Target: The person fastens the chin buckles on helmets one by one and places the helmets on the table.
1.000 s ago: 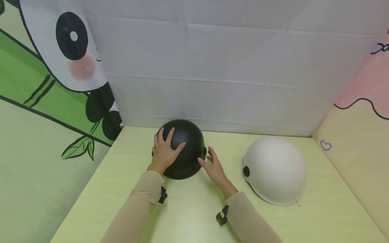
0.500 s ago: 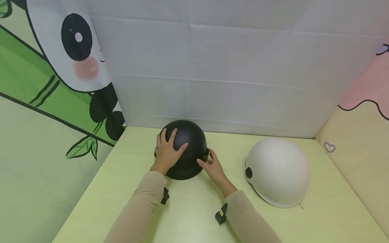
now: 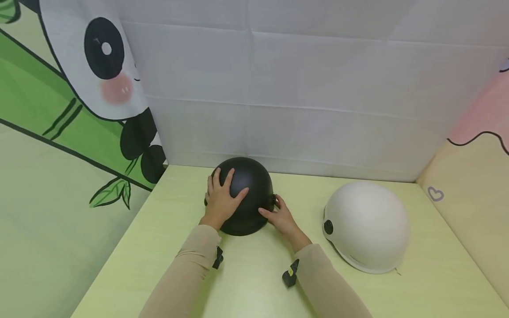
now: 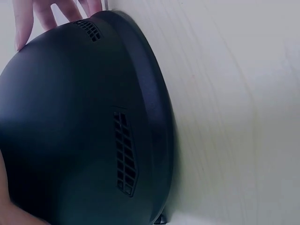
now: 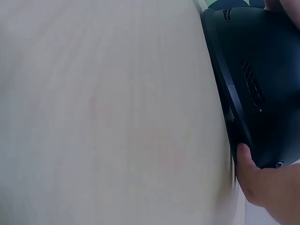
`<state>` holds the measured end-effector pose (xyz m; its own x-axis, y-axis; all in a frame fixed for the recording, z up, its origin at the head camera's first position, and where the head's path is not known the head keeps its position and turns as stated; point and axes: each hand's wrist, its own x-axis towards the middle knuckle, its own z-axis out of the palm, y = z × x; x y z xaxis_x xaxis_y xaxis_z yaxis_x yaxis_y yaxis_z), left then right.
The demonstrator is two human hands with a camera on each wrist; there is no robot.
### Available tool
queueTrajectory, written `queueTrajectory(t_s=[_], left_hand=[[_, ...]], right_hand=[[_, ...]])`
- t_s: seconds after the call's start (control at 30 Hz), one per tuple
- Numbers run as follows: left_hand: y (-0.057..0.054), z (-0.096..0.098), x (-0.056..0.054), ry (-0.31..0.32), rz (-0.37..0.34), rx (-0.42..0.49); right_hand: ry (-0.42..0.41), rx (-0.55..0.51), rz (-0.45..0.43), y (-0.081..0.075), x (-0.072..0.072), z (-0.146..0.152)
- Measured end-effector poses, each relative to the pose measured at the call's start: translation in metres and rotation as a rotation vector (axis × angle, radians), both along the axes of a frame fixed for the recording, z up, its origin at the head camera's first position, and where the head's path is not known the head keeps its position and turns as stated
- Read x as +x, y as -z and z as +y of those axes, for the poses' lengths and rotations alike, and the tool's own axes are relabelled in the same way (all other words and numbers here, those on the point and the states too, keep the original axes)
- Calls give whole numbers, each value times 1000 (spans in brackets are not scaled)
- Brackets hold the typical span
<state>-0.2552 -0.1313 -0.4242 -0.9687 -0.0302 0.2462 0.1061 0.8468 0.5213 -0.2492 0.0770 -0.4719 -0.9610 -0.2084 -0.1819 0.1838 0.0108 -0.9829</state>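
A black half-shell helmet (image 3: 248,190) rests dome up on the table near its back edge. My left hand (image 3: 221,201) lies on its upper left side, fingers spread over the shell. My right hand (image 3: 281,217) grips the helmet's right side, with the thumb on the near side and the other fingers by the side fitting. In the right wrist view the thumb (image 5: 244,159) meets the rim; the rest of those fingers are hidden. The left wrist view shows mesh vents (image 4: 124,152) in the shell, and fingers (image 4: 44,14) at the far side.
To the right stands a white helmet (image 3: 367,225) with a dark round side fitting, dome up on the pale yellow table (image 3: 250,282). A white sheet (image 3: 298,88) hangs behind the table. Painted panels (image 3: 43,190) close in both sides.
My right hand has come in against the black helmet's side and its fingers have closed there. The left hand keeps its place on the shell. The head view has shifted slightly.
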Motion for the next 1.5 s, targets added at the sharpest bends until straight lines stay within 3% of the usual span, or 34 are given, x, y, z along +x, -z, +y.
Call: queueTrajectory(t_s=[0.17, 0.37, 0.77, 1.07, 1.5], left_hand=[[0, 1, -1, 4, 2, 5], [1, 0, -1, 6, 8, 10], [0, 0, 2, 12, 12, 30], [-10, 1, 4, -10, 0, 112], [-19, 5, 6, -43, -13, 250]], right_hand=[[-18, 1, -12, -3, -3, 2], [-31, 9, 34, -3, -3, 1], [-7, 131, 75, -4, 0, 2], [28, 287, 137, -25, 0, 4], [48, 338, 262, -53, 2, 7]])
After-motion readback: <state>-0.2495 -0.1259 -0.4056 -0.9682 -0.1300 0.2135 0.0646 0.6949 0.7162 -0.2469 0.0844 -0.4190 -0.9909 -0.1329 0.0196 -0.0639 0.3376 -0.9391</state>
